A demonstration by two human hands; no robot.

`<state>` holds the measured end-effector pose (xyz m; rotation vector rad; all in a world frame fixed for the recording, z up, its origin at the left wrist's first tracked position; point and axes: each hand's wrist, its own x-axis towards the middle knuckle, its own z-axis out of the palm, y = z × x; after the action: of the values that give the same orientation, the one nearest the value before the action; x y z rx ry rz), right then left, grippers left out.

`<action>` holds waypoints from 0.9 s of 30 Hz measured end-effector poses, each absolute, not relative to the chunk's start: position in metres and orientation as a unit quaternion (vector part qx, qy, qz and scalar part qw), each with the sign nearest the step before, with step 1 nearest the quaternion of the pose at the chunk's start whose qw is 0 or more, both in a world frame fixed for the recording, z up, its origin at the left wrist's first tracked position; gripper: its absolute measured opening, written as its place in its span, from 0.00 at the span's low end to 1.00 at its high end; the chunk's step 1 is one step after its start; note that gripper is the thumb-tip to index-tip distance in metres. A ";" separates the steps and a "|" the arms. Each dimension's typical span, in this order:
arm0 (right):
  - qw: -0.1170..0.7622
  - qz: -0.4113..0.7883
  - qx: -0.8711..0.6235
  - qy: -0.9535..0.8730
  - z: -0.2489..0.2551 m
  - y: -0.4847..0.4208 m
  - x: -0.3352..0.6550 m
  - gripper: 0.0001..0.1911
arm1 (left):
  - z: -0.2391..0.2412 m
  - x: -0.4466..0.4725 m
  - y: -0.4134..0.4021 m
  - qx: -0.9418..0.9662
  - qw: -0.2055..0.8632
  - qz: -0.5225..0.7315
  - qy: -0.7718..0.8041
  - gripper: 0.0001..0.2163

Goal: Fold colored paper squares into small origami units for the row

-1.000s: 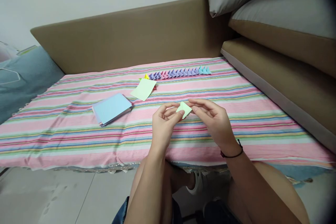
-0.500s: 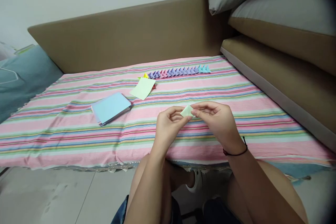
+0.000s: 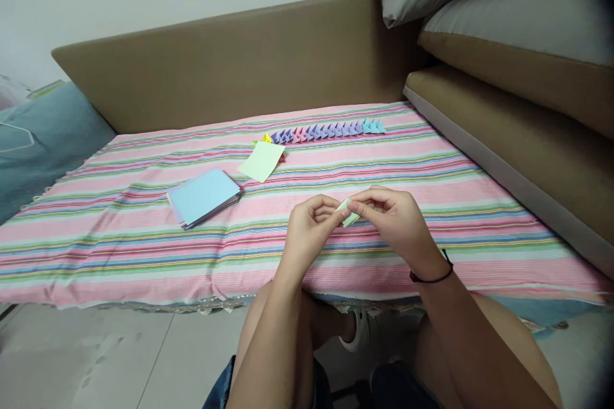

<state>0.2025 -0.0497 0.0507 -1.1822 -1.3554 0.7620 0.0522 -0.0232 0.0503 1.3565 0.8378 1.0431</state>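
Observation:
A small folded piece of pale green paper (image 3: 347, 212) is pinched between both my hands above the striped cloth. My left hand (image 3: 309, 230) grips its left end with curled fingers. My right hand (image 3: 396, 220), with a black band at the wrist, pinches its right end. Most of the paper is hidden by my fingertips.
A striped pink cloth (image 3: 144, 249) covers the low sofa seat. On it lie a stack of blue paper squares (image 3: 204, 197), a loose pale green sheet (image 3: 262, 161) and a row of several small folded paper pieces (image 3: 326, 131). Brown cushions (image 3: 518, 121) rise at the right.
The green paper has gone from a wider flat shape to a smaller, narrower folded one. Both hands have closed in on it and drifted slightly right and down.

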 end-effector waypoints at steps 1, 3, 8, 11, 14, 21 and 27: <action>0.556 0.346 -0.493 -0.573 0.051 -0.049 0.204 0.06 | 0.050 0.052 -0.023 0.579 0.573 0.454 0.362 0.11; 0.551 0.388 -0.479 -0.563 0.050 -0.048 0.205 0.08 | 0.051 0.051 -0.023 0.566 0.555 0.474 0.383 0.11; 0.550 0.366 -0.500 -0.560 0.046 -0.047 0.206 0.09 | 0.052 0.050 -0.023 0.538 0.563 0.477 0.408 0.12; 0.550 0.318 -0.530 -0.562 0.046 -0.047 0.205 0.07 | 0.051 0.049 -0.022 0.536 0.590 0.463 0.388 0.12; 0.550 0.317 -0.530 -0.562 0.045 -0.047 0.204 0.06 | 0.050 0.049 -0.021 0.547 0.579 0.462 0.391 0.12; 0.543 0.402 -0.480 -0.560 0.045 -0.046 0.204 0.10 | 0.050 0.051 -0.022 0.595 0.509 0.492 0.382 0.09; 0.556 0.393 -0.461 -0.569 0.047 -0.048 0.204 0.10 | 0.055 0.049 -0.022 0.604 0.542 0.462 0.357 0.10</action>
<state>0.2040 -0.0476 0.0472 -1.0889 -1.3432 0.9269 0.0487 -0.0224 0.0553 1.4346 0.8487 1.0963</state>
